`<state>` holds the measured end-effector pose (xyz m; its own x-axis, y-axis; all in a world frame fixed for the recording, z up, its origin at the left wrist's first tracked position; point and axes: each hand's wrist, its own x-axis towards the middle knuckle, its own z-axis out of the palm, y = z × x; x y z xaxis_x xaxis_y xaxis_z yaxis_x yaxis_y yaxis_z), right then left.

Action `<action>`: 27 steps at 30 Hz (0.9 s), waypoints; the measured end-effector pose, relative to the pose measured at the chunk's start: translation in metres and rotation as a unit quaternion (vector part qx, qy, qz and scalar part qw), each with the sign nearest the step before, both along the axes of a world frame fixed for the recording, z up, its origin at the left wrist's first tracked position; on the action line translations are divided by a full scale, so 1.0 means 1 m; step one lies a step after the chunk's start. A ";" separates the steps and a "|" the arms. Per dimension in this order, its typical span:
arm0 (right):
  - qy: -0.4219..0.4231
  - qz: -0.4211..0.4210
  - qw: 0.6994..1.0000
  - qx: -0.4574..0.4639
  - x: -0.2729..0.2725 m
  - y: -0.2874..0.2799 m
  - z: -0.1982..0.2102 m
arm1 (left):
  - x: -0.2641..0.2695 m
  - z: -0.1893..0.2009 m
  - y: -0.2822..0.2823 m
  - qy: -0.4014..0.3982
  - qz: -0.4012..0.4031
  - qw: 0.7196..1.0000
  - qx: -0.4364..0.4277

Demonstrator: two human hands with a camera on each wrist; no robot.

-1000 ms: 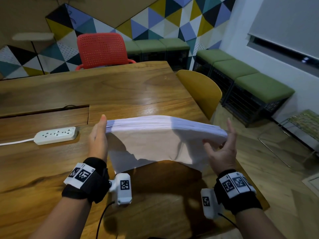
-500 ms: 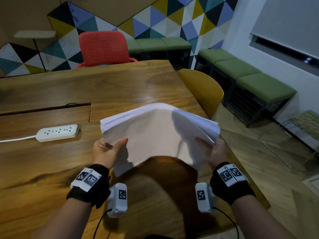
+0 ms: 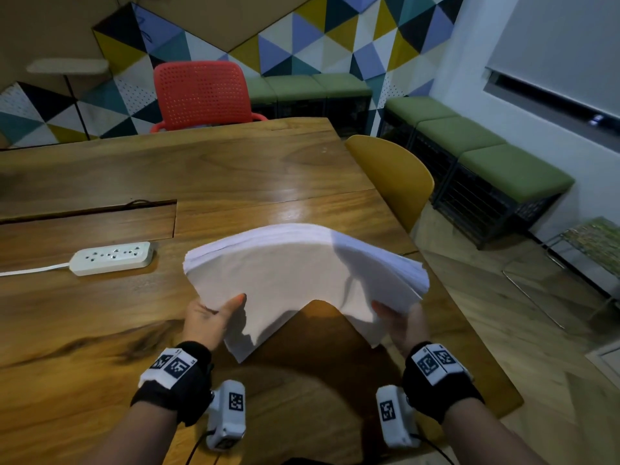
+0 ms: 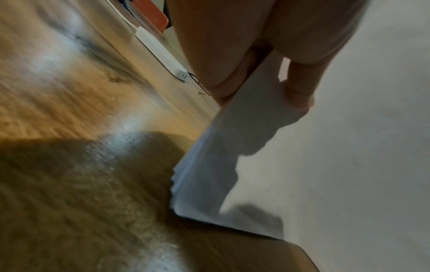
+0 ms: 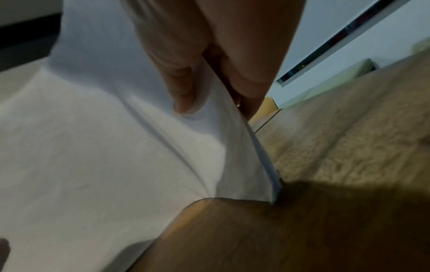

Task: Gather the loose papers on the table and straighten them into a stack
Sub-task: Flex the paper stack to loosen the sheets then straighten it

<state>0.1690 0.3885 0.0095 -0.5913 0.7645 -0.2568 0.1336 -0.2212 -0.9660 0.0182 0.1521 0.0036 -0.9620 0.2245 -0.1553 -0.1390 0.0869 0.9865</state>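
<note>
A thick stack of white papers (image 3: 295, 270) arches upward over the wooden table (image 3: 100, 330), bent into a hump between both hands. My left hand (image 3: 214, 315) pinches its left edge, thumb on top and fingers underneath. My right hand (image 3: 399, 322) pinches the right edge the same way. In the left wrist view the thumb presses the paper stack (image 4: 232, 165), whose lower corner meets the table. The right wrist view shows the thumb on the sheets (image 5: 93, 147) and the fingers behind them.
A white power strip (image 3: 112, 258) with its cord lies left of the papers. A yellow chair (image 3: 396, 179) stands at the table's right edge and a red chair (image 3: 201, 92) at the far end. Green benches (image 3: 486, 156) line the walls.
My hands shifted from the stack's upper corners down to its near side edges. The sheets tipped from nearly upright to an arched hump lower over the table.
</note>
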 end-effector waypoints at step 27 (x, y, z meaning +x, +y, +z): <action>0.033 0.166 0.970 0.175 -0.032 -0.005 0.092 | -0.029 0.090 0.025 0.065 -0.218 0.974 -0.007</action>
